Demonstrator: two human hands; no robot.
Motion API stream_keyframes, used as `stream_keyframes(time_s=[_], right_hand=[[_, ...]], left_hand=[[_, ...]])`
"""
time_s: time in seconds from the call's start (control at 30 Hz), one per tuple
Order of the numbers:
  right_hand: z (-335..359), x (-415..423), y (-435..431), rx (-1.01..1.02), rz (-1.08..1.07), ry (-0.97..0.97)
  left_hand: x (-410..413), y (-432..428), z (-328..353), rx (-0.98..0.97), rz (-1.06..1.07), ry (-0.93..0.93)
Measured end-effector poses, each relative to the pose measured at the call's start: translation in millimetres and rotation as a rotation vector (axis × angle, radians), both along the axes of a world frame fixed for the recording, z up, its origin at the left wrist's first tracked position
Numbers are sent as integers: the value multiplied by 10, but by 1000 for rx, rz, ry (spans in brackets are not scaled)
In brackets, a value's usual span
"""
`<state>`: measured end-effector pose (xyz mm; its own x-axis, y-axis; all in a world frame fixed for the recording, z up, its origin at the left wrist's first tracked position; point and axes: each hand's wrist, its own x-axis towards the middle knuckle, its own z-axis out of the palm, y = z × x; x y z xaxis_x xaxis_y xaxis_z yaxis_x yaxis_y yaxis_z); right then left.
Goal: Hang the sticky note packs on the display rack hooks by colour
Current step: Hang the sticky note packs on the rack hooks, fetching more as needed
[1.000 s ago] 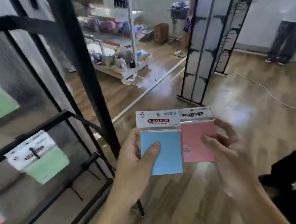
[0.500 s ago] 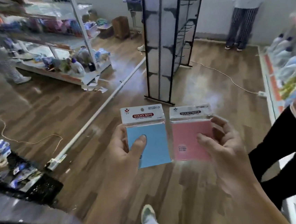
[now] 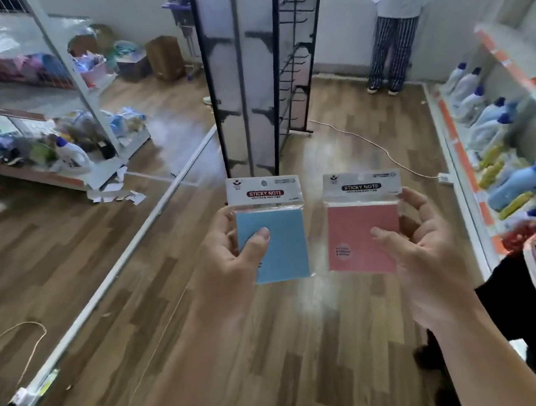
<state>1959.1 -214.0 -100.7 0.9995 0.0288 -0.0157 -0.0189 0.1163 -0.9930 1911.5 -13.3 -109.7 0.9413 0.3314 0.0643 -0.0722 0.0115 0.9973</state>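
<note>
From the head camera, looking down, my left hand (image 3: 229, 259) grips the blue sticky note pack (image 3: 281, 250), thumb (image 3: 259, 240) pressed across its front and the other fingers curled round behind its left edge. My right hand (image 3: 428, 252) holds the pink sticky note pack (image 3: 355, 240) the same way, thumb (image 3: 389, 240) on the front face and fingers wrapped behind the right edge. Both packs stand upright with their white header cards on top, side by side but apart, a strip of wooden floor (image 3: 156, 279) showing between them. Straight beyond the packs stands the black display rack (image 3: 244, 74), its hooks (image 3: 295, 56) sticking out on the right side; the packs are well short of it and on no hook. A white cable (image 3: 376, 146) runs across the floor past the rack's foot. On my right a shelf (image 3: 462, 158) carries blue-capped bottles (image 3: 485, 123), and another person (image 3: 391, 40) stands by the far wall.
</note>
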Motion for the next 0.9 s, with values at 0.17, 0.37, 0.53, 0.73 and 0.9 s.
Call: stream_keyframes(time_s=[0.17,0.37,0.53,0.73,0.9], right_hand=[[-108,893,9,16,-66,36],[-315,2218,-66,18,-104,68],[-219,3502,-267,-42,-121,77],[-15,4845,-519,-87,-118,26],[14,5835,-532,-59,-140,10]], left_hand=[[1001,50,-68,-22,-52,17],[2363,-22,-157,-19,-69,-1],[3622,-250,19,88,-59,-25],[4935,-357,122,85,-23,-35],[6036,-403,99,61,15,-51]])
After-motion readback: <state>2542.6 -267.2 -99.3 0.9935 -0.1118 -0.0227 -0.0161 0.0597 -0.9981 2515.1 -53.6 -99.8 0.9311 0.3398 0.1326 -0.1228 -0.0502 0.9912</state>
